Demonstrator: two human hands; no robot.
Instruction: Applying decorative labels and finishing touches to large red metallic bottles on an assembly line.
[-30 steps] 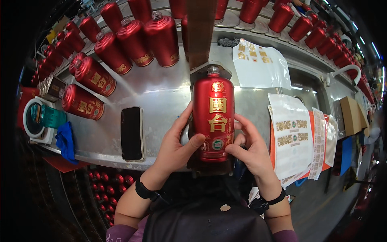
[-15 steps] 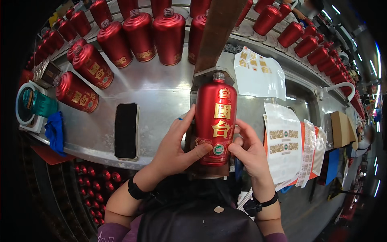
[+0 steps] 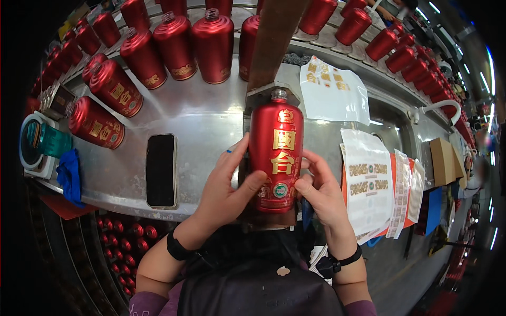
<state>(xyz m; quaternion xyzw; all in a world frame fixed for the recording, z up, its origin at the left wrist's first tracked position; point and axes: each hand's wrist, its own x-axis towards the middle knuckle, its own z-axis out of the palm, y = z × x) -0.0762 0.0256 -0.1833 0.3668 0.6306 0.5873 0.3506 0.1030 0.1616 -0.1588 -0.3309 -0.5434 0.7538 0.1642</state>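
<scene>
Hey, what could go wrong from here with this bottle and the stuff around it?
The left hand and right hand have their thumbs close to the lower decoration of the red bottle, so a slip might smudge or scratch it. The black phone lies near the metal counter's front edge and could get knocked off.

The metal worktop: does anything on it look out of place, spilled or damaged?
I see no clear spill or damage. The blue cloth hangs crumpled over the left edge, and the printed sheets at right overlap unevenly. The black phone, lying loose near the red bottle, seems slightly out of place.
</scene>
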